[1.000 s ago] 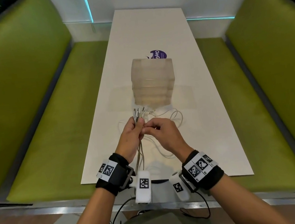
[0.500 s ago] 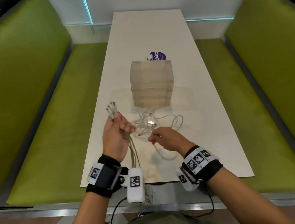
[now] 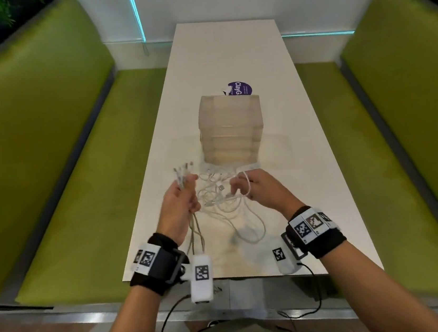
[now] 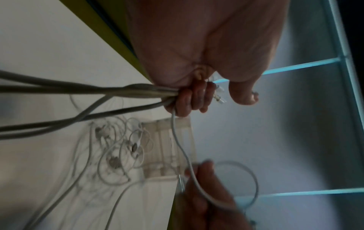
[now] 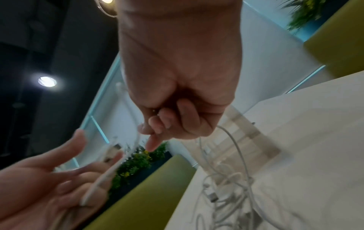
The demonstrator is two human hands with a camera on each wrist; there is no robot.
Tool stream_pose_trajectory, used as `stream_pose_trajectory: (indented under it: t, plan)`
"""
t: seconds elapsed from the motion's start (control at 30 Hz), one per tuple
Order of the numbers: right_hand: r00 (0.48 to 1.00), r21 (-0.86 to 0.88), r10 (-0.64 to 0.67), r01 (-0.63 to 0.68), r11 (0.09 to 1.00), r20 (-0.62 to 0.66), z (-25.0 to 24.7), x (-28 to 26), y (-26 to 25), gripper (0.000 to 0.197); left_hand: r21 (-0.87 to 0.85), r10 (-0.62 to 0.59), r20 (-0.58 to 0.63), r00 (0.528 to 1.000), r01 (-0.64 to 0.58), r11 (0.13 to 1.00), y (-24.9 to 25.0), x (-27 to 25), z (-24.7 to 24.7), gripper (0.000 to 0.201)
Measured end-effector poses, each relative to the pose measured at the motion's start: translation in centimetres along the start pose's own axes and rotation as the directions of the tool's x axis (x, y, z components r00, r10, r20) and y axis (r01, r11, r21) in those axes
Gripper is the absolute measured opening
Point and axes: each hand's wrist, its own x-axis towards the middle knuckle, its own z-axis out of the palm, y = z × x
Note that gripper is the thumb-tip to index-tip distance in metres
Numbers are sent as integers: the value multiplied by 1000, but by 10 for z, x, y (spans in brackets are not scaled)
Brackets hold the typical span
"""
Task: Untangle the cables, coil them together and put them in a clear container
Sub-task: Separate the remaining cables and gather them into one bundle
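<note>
My left hand (image 3: 185,194) grips a bundle of grey-white cables (image 4: 118,91) above the table's left side; their connector ends (image 3: 182,170) stick out past my fingers (image 4: 189,99). My right hand (image 3: 243,190), apart to the right, has its fingers (image 5: 163,123) curled round a loop of one white cable (image 3: 248,183). Between the hands a tangle of white cables (image 3: 220,196) lies on the white table (image 3: 312,195). The clear container (image 3: 231,131) stands upright just behind the tangle. In the right wrist view my left hand (image 5: 49,171) shows at lower left with its cables (image 5: 104,174).
A purple round sticker (image 3: 240,89) lies on the table behind the container. Green bench seats (image 3: 78,197) run along both long sides. The table's near edge (image 3: 253,276) is just below my wrists. A white wall closes the far end.
My hands, together in front of the container a second ago, have parted. The left carried its bundle to the left; the right dipped to the tangle and lifted a cable loop to the right.
</note>
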Motion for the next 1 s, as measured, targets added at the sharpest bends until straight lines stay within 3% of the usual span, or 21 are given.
stream_pose_trajectory:
  t: [0.07,0.13,0.33,0.47,0.57,0.63,0.87,1.0]
  plan:
    - [999,-125,-29,33,992,36,7,0,-9,32,90,-14,99,995,5,996,-5,-6,14,36]
    - [996,-276,-38,59,959,81,11,0,-13,31,139,-7,156,988,-15,990,-5,-10,25,26]
    - [990,-447,-4,67,892,139,11,-1,-12,30,147,-73,142,987,52,988,-6,-8,28,17]
    - [997,-328,-24,46,943,72,9,1,-9,34,188,-93,16,996,88,978,-7,-4,26,13]
    - [998,-260,-4,21,965,65,2,4,-1,12,157,-37,-22,999,40,987,-3,-5,19,22]
    - [998,-231,42,-29,972,49,-4,8,12,13,126,-2,-32,999,6,992,2,-5,11,25]
    - [993,-354,103,-117,928,-56,-3,22,40,18,56,86,-41,995,-84,995,13,-14,1,26]
    - [994,-291,58,-82,953,-89,-2,25,36,17,28,147,-88,985,-145,989,16,-15,-1,25]
